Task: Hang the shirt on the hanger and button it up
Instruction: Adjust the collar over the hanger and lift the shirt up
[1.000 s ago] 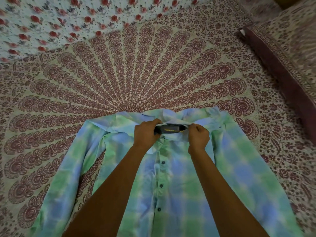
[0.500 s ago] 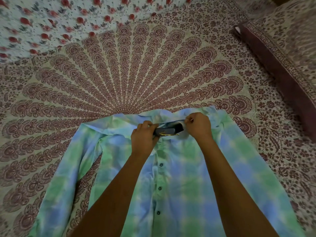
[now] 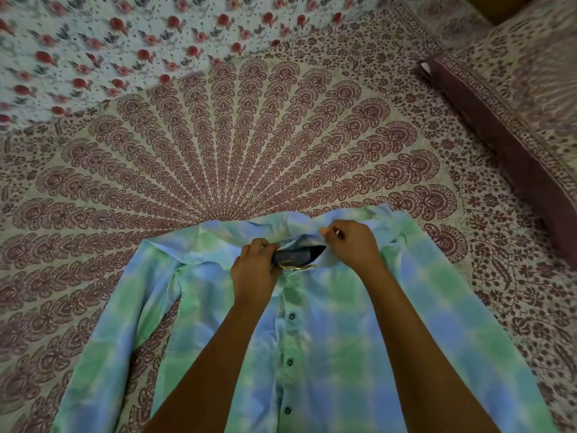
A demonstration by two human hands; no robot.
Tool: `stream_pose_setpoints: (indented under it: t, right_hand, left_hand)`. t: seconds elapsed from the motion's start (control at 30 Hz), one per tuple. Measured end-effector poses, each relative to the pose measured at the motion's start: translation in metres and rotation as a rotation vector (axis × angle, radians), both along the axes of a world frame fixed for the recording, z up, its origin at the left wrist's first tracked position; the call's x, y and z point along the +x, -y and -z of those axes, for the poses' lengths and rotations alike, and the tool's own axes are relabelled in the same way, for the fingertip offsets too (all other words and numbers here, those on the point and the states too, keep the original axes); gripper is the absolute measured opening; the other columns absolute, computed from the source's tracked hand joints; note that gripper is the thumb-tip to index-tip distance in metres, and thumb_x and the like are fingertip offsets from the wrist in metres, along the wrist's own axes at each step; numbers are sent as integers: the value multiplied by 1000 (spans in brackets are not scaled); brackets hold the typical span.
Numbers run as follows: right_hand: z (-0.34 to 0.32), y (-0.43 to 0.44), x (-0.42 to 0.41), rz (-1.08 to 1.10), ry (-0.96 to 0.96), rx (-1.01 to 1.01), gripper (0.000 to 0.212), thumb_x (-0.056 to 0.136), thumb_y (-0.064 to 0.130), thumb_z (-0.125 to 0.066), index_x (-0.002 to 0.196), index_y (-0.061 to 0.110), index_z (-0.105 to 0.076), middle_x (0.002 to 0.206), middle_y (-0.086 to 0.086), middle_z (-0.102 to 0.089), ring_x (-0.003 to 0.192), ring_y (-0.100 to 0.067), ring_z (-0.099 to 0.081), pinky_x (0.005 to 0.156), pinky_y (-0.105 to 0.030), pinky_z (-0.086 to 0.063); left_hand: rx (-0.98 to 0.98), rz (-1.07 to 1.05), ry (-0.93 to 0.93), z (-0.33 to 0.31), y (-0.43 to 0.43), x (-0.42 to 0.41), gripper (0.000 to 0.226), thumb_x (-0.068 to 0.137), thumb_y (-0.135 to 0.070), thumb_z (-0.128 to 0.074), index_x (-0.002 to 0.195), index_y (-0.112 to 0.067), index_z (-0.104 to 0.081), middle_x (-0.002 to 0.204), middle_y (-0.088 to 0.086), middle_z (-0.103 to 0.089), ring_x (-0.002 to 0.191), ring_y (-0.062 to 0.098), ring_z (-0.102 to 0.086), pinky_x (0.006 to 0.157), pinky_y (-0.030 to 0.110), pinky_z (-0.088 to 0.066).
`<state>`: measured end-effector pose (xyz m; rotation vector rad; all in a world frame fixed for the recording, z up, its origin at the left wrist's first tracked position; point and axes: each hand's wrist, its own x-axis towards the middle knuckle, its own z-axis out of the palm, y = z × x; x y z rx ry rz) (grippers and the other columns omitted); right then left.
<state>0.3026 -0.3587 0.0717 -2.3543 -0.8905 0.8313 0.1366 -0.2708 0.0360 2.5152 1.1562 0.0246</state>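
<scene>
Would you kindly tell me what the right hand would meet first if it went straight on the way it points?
Most likely the shirt collar that the right hand pinches beside the hanger; beyond it, the bedspread.

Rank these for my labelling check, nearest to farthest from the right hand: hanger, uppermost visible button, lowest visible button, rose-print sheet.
From the right hand:
1. hanger, just left, inside the shirt collar.
2. uppermost visible button, below-left on the placket.
3. lowest visible button, further down the placket.
4. rose-print sheet, far upper left.
</scene>
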Motion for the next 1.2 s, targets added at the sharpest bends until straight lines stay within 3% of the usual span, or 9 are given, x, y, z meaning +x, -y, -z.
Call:
stream_pose_setpoints:
  t: [0.13, 0.27, 0.37, 0.47, 0.57, 0.67, 0.8, 1.07, 1.2]
  right_hand:
    - [1, 6, 8, -76, -92, -60, 18, 87, 10, -56, 99, 0, -63, 104, -19, -64, 98, -34, -59, 78, -32, -43]
    - [3, -7, 2, -139, -91, -130, 35, 87, 10, -54, 121, 9, -54, 115, -15, -63, 107, -32, -56, 83, -31, -44]
    - [9, -20, -10, -182, -1, -91, 23, 90, 15, -51, 108, 5, -61, 105, -18, -66, 98, -32, -59, 77, -33, -45]
    - [12, -22, -16, -202, -1, -43, 30, 93, 18, -47, 69, 3, -56, 70, -17, -57, 71, -31, -53, 60, -32, -35]
    - [6, -20, -14, -6, -438, 29, 41, 95, 24, -48, 57, 10, -40, 54, -7, -37, 54, -19, -40, 56, -28, -31]
    - [1, -17, -7, 200, -810, -17, 33, 94, 32, -49, 70, 11, -58, 67, -7, -59, 69, -19, -57, 73, -26, -46]
    - [4, -12, -1, 168, -670, -79, 26, 88, 38, -58, 84, 13, -64, 75, -15, -53, 69, -24, -53, 64, -25, -42]
    - [2, -11, 0, 172, -848, -6, 20, 95, 19, -46, 83, 18, -63, 85, -7, -60, 81, -21, -54, 83, -31, -43]
    - [-1, -15, -9, 242, -694, 101, 28, 94, 21, -49, 96, -3, -64, 102, -33, -60, 87, -23, -53, 85, -39, -44]
  left_hand:
    - [13, -4, -11, -2, 3, 1, 38, 79, -18, -68, 116, -17, -61, 118, 5, -58, 107, 27, -54, 72, 36, -47]
    - [36, 15, 9, 1, 5, 0, 40, 71, -12, -73, 110, -14, -65, 109, 8, -63, 98, 32, -59, 68, 37, -49]
    - [81, 37, 27, 7, 7, -4, 43, 59, -7, -80, 100, -11, -68, 98, 10, -66, 85, 35, -63, 62, 39, -51]
    - [113, 59, 19, 9, 8, -6, 48, 51, -5, -83, 96, -12, -69, 93, 10, -68, 79, 34, -64, 59, 38, -52]
    - [119, 59, 32, 7, 6, -6, 47, 52, -6, -83, 97, -13, -68, 94, 9, -68, 80, 34, -64, 61, 39, -52]
    - [132, 78, 81, 5, 5, -4, 45, 52, -7, -81, 95, -14, -68, 94, 7, -69, 82, 33, -66, 65, 39, -53]
    - [173, 102, 117, 5, 5, -5, 42, 51, -9, -82, 89, -14, -67, 87, 5, -68, 75, 32, -64, 66, 36, -53]
    - [268, 120, 300, 9, 8, -13, 35, 70, -19, -54, 104, -18, -46, 94, 10, -62, 92, 19, -40, 84, 46, -47]
    - [352, 206, 267, 11, 7, -13, 35, 72, -27, -51, 106, -23, -49, 100, 8, -62, 94, 18, -41, 83, 35, -30]
